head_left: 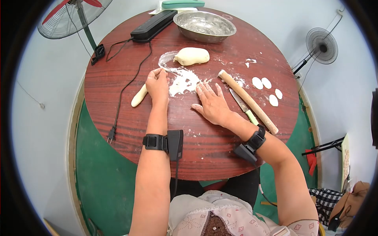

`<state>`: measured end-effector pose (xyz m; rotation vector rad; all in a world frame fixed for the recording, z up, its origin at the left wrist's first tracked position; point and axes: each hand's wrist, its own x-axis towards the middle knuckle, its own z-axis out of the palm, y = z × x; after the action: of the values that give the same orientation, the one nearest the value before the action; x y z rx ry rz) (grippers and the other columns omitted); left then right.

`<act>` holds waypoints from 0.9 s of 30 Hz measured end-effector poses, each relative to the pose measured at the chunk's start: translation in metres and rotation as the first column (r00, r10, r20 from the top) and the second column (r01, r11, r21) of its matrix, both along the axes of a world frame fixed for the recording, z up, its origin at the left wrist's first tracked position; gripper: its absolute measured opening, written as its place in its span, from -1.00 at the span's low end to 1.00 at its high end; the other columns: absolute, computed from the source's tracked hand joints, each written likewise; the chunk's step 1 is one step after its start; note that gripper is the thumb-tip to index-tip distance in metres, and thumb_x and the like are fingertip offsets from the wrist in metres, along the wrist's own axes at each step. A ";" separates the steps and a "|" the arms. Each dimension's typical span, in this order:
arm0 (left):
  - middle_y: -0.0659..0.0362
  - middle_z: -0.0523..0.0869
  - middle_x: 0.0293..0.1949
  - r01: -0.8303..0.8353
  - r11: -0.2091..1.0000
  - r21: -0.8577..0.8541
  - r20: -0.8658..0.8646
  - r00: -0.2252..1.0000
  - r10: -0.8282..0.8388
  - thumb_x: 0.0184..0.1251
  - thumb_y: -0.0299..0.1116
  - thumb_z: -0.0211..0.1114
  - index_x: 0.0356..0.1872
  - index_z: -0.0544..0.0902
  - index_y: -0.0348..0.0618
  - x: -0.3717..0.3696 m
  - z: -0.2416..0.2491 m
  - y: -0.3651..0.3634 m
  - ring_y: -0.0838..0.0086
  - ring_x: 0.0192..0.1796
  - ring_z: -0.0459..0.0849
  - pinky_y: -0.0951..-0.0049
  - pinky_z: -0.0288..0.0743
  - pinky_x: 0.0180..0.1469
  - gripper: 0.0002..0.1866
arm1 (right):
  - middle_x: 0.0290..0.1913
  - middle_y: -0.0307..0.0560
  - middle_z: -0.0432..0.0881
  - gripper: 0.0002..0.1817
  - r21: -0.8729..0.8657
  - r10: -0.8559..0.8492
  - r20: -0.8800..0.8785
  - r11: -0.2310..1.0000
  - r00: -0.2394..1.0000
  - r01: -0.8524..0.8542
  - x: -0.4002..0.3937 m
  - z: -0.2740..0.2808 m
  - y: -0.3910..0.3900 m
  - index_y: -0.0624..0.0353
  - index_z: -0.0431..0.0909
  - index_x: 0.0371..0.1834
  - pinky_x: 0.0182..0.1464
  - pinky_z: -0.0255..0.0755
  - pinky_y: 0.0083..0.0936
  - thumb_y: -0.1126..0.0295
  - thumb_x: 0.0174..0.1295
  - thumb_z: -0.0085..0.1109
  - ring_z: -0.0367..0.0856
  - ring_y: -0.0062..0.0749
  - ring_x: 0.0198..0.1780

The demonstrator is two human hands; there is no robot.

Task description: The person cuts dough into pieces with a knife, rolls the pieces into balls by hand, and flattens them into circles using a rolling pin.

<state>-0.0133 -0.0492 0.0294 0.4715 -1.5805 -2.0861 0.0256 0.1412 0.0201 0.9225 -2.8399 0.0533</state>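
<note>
My left hand (158, 84) is closed, its fingertips pinched together at the left edge of the scattered flour (184, 82). What those fingers hold, if anything, is hidden. A short roll of dough (139, 96) lies beside and partly behind this hand. My right hand (212, 103) rests palm down on the table with its floury fingers spread, the tips at the right edge of the flour. Just beyond the flour sits a large lump of dough (192, 56). To the right of my right hand are a knife (243, 105) with a green handle and a wooden rolling pin (249, 101).
Several small flat dough pieces (266, 83) lie on the right of the round table (189, 157). At the back stand a steel bowl (204, 26) and a black case (154, 26). A power cord (136, 74) runs down the left. Fans (75, 17) flank the table.
</note>
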 end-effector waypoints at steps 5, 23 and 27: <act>0.12 0.67 -0.32 -0.004 1.000 -0.013 0.010 1.000 0.004 0.31 -0.47 0.19 -0.11 0.57 -0.41 0.000 0.000 0.002 0.56 -0.36 0.60 0.59 0.49 -0.28 -0.78 | 0.46 0.15 0.16 -0.27 -0.043 -0.007 0.115 0.999 0.993 0.012 -0.011 0.007 -0.001 0.31 0.18 0.41 0.49 -0.22 0.06 -0.10 0.42 -0.23 0.03 -0.05 0.52; 0.15 0.67 -0.36 0.002 1.000 0.000 0.006 1.000 -0.002 0.31 -0.46 0.20 -0.12 0.59 -0.38 0.000 -0.001 0.001 0.59 -0.39 0.57 0.60 0.45 -0.34 -0.79 | -0.13 0.05 0.59 -0.73 -0.388 -0.094 0.066 0.915 0.993 0.112 -0.035 0.005 0.027 0.10 0.66 -0.09 0.06 0.40 -0.15 0.23 0.22 0.21 0.50 0.00 -0.01; 0.18 0.66 -0.33 0.011 1.000 -0.019 0.020 1.000 -0.010 0.33 -0.43 0.21 -0.11 0.58 -0.33 -0.001 0.000 0.001 0.62 -0.40 0.54 0.63 0.45 -0.34 -0.80 | -0.02 0.03 0.55 -0.73 -0.331 -0.002 0.116 0.943 0.993 0.041 -0.037 0.007 0.027 0.11 0.66 -0.12 0.09 0.40 -0.15 0.23 0.19 0.24 0.47 -0.01 0.06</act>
<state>-0.0140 -0.0484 0.0295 0.4798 -1.6160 -2.0786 -0.0115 0.1677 0.0268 0.8366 -2.8143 0.5830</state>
